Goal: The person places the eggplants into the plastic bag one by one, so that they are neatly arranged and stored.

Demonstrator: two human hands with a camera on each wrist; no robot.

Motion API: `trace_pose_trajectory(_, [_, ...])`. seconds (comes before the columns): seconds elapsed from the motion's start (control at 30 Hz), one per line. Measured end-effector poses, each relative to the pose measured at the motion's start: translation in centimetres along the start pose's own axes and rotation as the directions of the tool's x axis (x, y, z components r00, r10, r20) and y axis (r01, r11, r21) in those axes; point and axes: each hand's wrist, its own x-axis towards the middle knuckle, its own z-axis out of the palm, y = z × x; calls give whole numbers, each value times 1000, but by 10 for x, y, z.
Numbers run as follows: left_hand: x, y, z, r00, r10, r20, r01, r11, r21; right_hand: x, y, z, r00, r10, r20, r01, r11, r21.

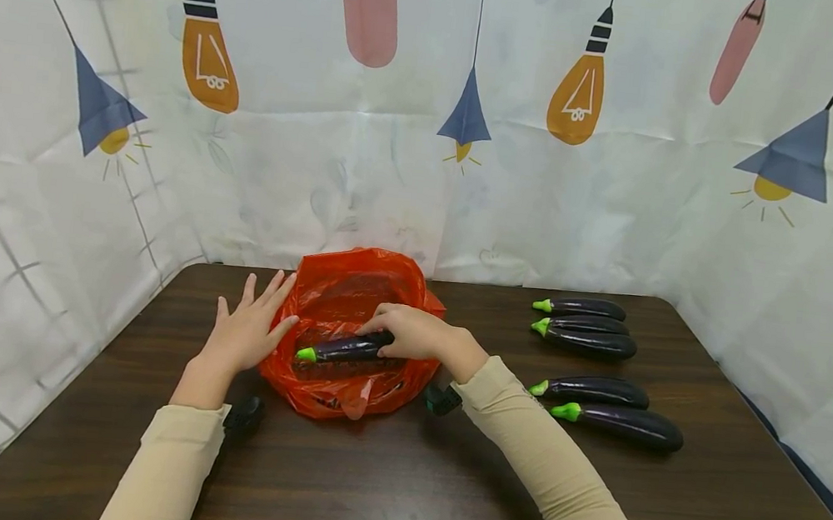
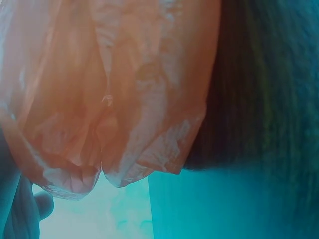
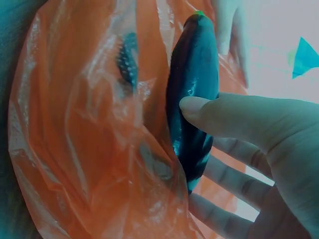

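Note:
A red plastic bag (image 1: 350, 403) stands with its mouth spread wide on the table. My right hand (image 1: 410, 330) grips a dark purple eggplant (image 1: 348, 349) over the bag's mouth, its green stem end pointing left. In the right wrist view the thumb lies along one side of the eggplant (image 3: 192, 79), with the fingers behind it. My left hand (image 1: 248, 327) has its fingers spread and rests against the bag's left rim. The left wrist view is mostly filled by the bag's crinkled side (image 2: 109, 99), with part of a hand at the lower left.
On the right side of the dark wooden table (image 1: 394, 492) lie several more eggplants (image 1: 615, 426), some at the back and some nearer. A fabric curtain (image 1: 394, 182) printed with lamps and bulbs hangs right behind the table's back edge and along both sides.

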Motion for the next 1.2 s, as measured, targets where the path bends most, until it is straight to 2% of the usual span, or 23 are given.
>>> trace_pose_trajectory(0.23, [-1, 0, 0, 1000, 2, 2, -2, 1000, -1, 1, -5, 4, 999, 13, 44, -11, 999, -42])
trace_pose_trajectory(0.53, [1, -2, 1, 1000, -1, 5, 1, 1000, -2, 3, -7, 12, 998, 0, 61, 4, 998, -63])
trace_pose_trajectory(0.87, [-1, -2, 1, 1000, -9, 11, 9, 1000, -17, 3, -7, 17, 999, -13, 48, 16, 998, -62])
trace_pose_trajectory(1.2, [1, -2, -1, 1000, -13, 9, 13, 1000, -25, 2, -8, 18, 999, 11, 39, -8, 998, -69])
